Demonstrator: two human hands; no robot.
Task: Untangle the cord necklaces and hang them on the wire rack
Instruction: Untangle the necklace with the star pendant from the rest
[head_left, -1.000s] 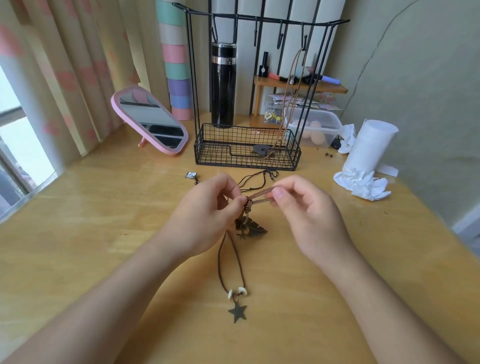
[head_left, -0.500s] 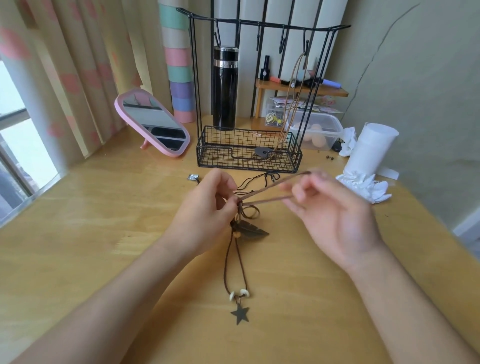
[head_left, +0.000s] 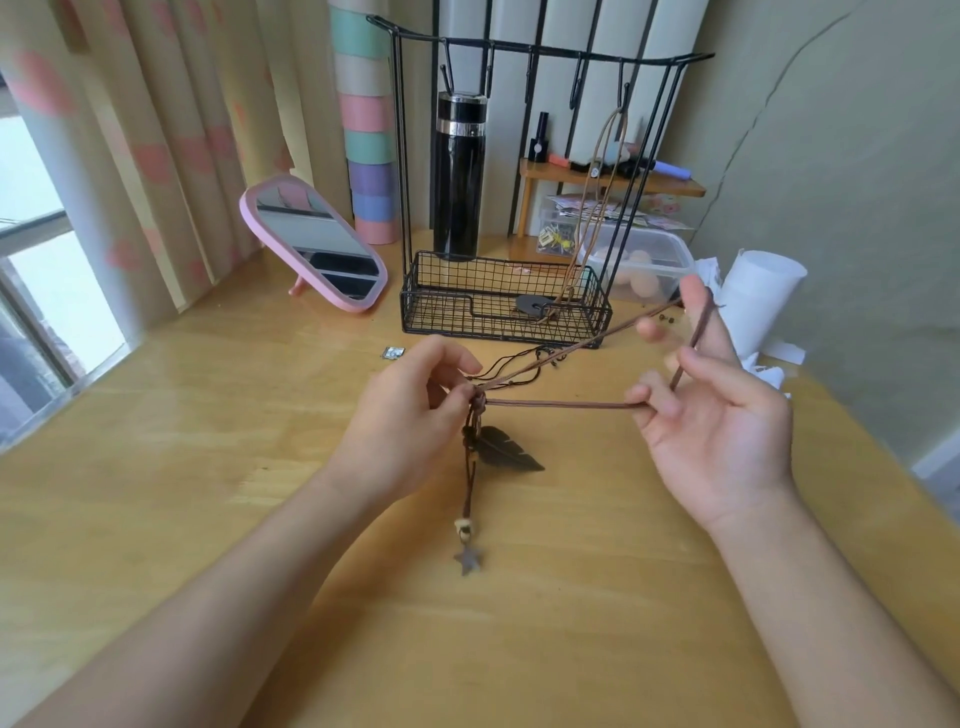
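above the wooden bench (head_left: 156, 467), short of the wire rack (head_left: 467, 312) beyond both grips: right grip (head_left: 722, 431) spread wide, brown cord (head_left: 561, 404) looped over its fingers, drawn taut; left grip (head_left: 410, 421) pinching the knot (head_left: 479, 400) of the tangled cord necklaces (head_left: 471, 483); feather pendant (head_left: 506, 452) and star pendant (head_left: 468, 560) dangling below it. risk: harder pulling likely to cinch the knot rather than free it.
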